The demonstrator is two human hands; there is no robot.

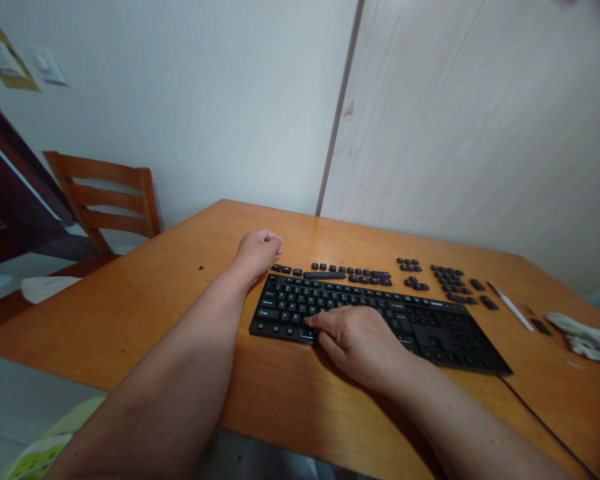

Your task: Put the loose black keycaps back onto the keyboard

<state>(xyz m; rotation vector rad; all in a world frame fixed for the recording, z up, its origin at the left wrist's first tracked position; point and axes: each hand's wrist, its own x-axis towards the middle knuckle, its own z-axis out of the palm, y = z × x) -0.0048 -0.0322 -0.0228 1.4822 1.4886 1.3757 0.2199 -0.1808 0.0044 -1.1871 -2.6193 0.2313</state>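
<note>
Since the keyboard (375, 299) lies flat on the table (130, 320), the right hand (356, 339) can set an outstretched forefinger onto it; the left hand (261, 251) curls loosely beyond, though whether either grips anything I can't tell

Loose keycaps (325, 275) lie behind the keyboard (405, 316).

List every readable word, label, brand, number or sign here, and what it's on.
None reads clearly enough to quote.
Keyboard: pale legends on the keys, too small and blurred to read.
Pale mark along the keyboard's far edge: too small to read.
Loose keycaps: any legends too small to read.
Yellow-edged panel on the wall: nothing legible.
</note>
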